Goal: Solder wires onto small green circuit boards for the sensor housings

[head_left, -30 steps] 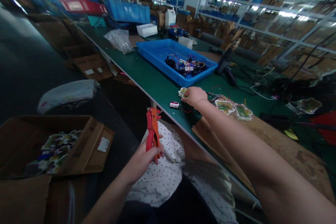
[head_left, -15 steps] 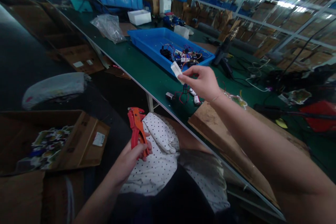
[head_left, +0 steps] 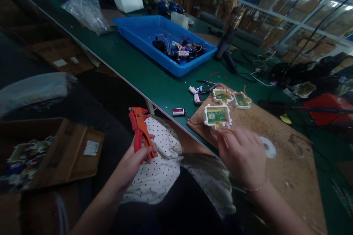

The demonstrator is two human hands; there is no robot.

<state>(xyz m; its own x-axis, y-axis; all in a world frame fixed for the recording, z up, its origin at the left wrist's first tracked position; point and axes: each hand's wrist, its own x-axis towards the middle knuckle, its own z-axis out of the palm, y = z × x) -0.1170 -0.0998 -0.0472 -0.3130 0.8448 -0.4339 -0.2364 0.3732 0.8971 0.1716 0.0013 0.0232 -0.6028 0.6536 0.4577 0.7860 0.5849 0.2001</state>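
Note:
My left hand [head_left: 138,156] is wrapped around the red and orange handles of a wire stripper [head_left: 139,128], its head pointing up above my lap. My right hand [head_left: 244,154] is closed at the lower edge of a white plastic case [head_left: 217,115] with a green circuit board inside, over the near corner of a wooden board [head_left: 278,169]. Its fingertips are partly hidden. A thin wire seems to run from the case towards a white and dark red battery [head_left: 179,112] on the green table. Two similar cases, including a small one [head_left: 242,100], lie just behind.
A blue tray [head_left: 149,49] holds black parts and tangled wires. More batteries [head_left: 197,99] and pliers [head_left: 206,82] lie near the wooden board. A white ring [head_left: 268,147] sits beside my right hand. On the left stands a cardboard box [head_left: 79,147] with similar cases inside.
My right hand, earlier raised near the tray with a white piece, has come down and back over the wooden board. My left hand keeps the wire stripper in nearly the same place. The view has shifted.

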